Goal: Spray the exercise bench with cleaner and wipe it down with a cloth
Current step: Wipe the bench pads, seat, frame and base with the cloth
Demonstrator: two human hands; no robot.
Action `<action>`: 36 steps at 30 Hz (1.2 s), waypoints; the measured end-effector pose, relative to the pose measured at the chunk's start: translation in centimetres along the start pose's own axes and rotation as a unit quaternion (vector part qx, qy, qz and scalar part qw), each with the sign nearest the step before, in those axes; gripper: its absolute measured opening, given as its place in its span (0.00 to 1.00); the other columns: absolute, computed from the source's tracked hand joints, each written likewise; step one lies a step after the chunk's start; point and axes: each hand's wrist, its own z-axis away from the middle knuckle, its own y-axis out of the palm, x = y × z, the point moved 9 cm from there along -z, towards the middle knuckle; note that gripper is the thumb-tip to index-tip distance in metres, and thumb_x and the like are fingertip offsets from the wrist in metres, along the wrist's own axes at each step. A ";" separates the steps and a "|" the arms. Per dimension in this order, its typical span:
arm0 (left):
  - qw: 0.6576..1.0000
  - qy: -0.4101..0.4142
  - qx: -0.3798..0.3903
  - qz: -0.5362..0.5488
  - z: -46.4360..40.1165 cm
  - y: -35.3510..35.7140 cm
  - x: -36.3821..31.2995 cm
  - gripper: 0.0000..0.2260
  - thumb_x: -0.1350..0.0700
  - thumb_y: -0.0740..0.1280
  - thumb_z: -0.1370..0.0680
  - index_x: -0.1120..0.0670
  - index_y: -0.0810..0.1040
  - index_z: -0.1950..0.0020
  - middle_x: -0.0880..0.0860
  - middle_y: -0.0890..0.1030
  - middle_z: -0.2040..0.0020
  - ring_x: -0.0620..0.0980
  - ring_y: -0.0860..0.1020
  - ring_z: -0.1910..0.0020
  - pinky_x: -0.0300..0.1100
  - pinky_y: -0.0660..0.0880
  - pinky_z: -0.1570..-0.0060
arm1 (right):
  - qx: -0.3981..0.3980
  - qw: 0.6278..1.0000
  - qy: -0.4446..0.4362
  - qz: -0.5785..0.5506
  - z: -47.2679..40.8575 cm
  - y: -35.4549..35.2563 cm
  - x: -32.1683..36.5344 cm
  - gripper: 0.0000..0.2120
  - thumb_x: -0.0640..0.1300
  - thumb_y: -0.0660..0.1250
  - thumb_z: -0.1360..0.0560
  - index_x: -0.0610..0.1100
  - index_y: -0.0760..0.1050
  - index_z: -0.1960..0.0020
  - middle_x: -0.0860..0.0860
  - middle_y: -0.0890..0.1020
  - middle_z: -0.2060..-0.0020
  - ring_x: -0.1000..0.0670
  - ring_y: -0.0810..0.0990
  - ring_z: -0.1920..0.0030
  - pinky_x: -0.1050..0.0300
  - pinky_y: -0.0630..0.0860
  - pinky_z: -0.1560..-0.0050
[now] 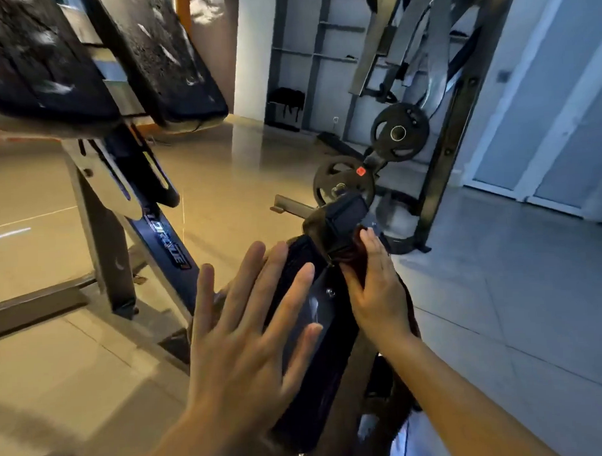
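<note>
The exercise bench's two black pads [164, 58] fill the upper left, worn and flecked with wet spots. Low in the centre a dark, glossy arm of the machine [317, 357] runs toward me. My left hand [248, 332] is open with fingers spread, its fingertips resting on the arm's left side. My right hand [375, 286] presses a dark maroon cloth [360, 260] against the arm's right side, just below a black block [347, 212]. Most of the cloth is hidden under the hand. No spray bottle is in view.
The bench's steel legs and blue frame [163, 239] stand on the glossy tiled floor at left. Two black weight plates [400, 132] [325, 186] hang on a rack behind the arm. Grey shelving [307, 57] lines the back wall, and pale doors [545, 117] are at right.
</note>
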 end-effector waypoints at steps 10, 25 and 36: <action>0.969 -0.072 0.092 0.218 -2.7 1.5 6.3 0.26 0.37 0.45 0.19 0.46 0.69 0.29 0.50 0.68 0.26 0.48 0.57 0.23 0.57 0.44 0.26 | -0.009 0.960 0.240 -0.143 0.8 -2.0 -1.8 0.06 0.51 0.56 0.18 0.57 0.73 0.48 0.59 0.78 0.54 0.52 0.78 0.48 0.68 0.71 0.57; 0.926 -0.023 0.130 0.353 -3.4 3.8 6.3 0.28 0.33 0.44 0.20 0.45 0.68 0.28 0.51 0.71 0.28 0.55 0.62 0.25 0.61 0.52 0.30 | 0.335 0.884 0.080 0.318 -7.4 0.7 3.8 0.14 0.56 0.56 0.18 0.49 0.74 0.42 0.53 0.79 0.53 0.53 0.77 0.53 0.67 0.67 0.57; 0.874 -0.083 0.155 0.453 -2.4 4.7 7.4 0.25 0.34 0.42 0.20 0.40 0.59 0.26 0.46 0.64 0.25 0.47 0.50 0.22 0.48 0.41 0.27 | 0.301 0.914 0.025 0.270 -3.7 -0.7 7.3 0.14 0.51 0.59 0.19 0.52 0.73 0.35 0.58 0.78 0.44 0.61 0.74 0.44 0.71 0.66 0.47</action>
